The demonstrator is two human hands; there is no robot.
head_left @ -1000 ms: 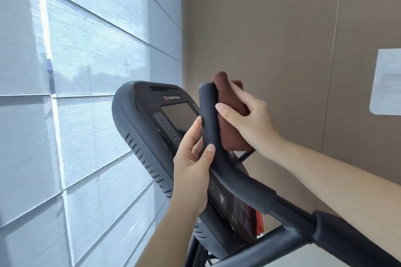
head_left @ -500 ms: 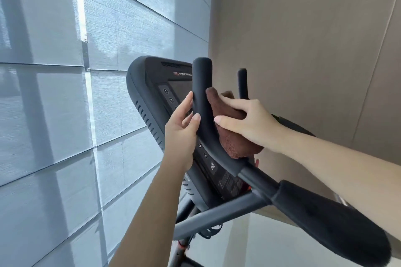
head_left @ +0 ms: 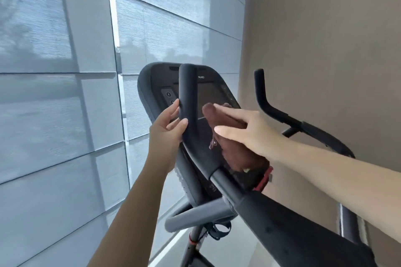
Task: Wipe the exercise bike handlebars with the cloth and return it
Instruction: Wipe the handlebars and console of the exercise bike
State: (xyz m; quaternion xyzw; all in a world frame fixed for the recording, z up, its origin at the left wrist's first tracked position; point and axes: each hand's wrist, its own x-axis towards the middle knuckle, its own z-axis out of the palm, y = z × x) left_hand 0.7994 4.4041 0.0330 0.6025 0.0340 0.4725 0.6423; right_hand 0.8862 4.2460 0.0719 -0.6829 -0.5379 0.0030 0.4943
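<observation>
Left hand (head_left: 168, 127) clasped round the upright handlebar (head_left: 188, 102) to steady it; right hand (head_left: 245, 131) pinching the brown cloth (head_left: 230, 136) just beside the bar; best pressed flat, stroked along its length.
</observation>
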